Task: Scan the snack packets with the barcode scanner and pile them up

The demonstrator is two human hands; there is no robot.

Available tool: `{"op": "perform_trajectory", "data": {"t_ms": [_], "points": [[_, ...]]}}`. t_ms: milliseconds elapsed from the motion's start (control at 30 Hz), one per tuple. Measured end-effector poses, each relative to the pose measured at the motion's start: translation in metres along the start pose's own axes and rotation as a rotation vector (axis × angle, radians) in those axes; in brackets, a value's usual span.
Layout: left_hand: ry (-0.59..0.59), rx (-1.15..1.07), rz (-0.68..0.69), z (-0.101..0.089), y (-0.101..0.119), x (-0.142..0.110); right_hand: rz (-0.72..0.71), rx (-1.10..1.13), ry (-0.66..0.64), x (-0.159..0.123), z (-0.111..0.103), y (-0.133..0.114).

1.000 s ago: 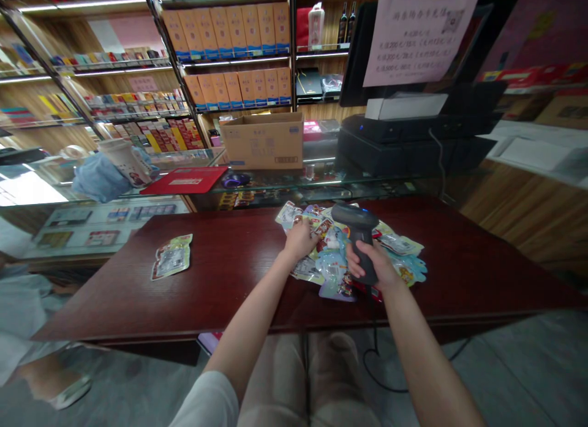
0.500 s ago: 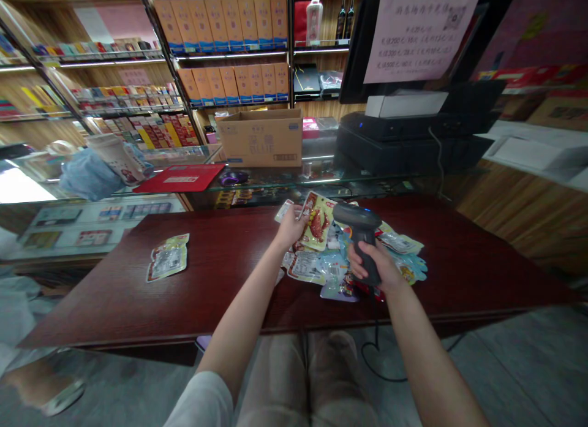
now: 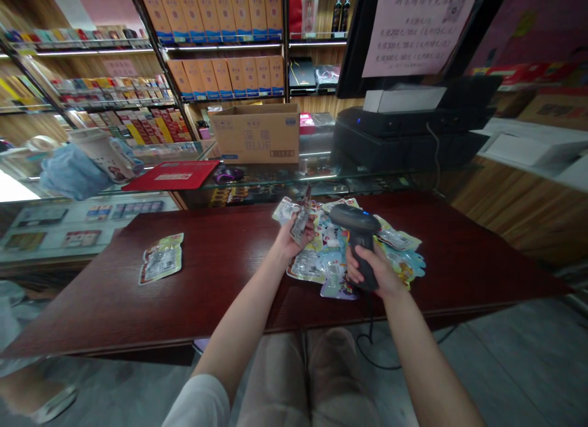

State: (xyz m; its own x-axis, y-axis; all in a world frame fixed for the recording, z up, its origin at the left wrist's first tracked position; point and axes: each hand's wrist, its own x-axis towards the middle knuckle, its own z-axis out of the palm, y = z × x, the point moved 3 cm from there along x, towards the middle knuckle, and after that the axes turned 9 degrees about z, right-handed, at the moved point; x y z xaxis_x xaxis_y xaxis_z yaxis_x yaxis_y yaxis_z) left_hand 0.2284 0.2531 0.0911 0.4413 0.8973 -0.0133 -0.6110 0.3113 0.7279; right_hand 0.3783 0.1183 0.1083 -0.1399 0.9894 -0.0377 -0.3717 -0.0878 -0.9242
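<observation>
Trousers and sleeve: grey-beige trousers (image 3: 280, 381) are showing below the table edge; a white sleeve (image 3: 202, 402) is covering the upper left arm.

Cable, black (image 3: 371, 321): is hanging from the scanner's handle and looping below the table edge.

Table, dark red-brown wood (image 3: 220, 286): is bearing all the pouches.

Right hand (image 3: 377, 269): is closing round the grip of a dark grey handheld scanner (image 3: 353, 219), which is standing upright over the pile, its head pointing left; whether it is touching the pouches cannot be told.

Left hand (image 3: 289, 238): is pinching one snack pouch (image 3: 302, 222), tilted nearly edge-on, above the pile's left side.

Pile of pouches (image 3: 339, 283), silver, green, blue and purple: is lying beneath and around both hands.

Single pouch (image 3: 162, 258): is lying flat, silvery panel up, well apart at the table's left.

Co-worker, partly visible (image 3: 22, 387): is standing beyond the table's left end.

Glass counter (image 3: 271, 177): is carrying a pale cup (image 3: 96, 154) against a blue cloth (image 3: 67, 173), a red folder (image 3: 172, 174), a purple mouse (image 3: 228, 174) and an open carton (image 3: 255, 136).

Monitor, black (image 3: 353, 47): is bearing a pink handwritten sign (image 3: 408, 44).

Rear shelves: are holding rows of orange boxes (image 3: 206, 13) and two dark bottles (image 3: 337, 13).
</observation>
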Motion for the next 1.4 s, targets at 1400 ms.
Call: {"op": "perform_trajectory", "data": {"t_ms": [1400], "points": [[0.131, 0.235, 0.484, -0.028, 0.048, 0.001, 0.095, -0.2, 0.206, -0.011, 0.03, 0.022]]}}
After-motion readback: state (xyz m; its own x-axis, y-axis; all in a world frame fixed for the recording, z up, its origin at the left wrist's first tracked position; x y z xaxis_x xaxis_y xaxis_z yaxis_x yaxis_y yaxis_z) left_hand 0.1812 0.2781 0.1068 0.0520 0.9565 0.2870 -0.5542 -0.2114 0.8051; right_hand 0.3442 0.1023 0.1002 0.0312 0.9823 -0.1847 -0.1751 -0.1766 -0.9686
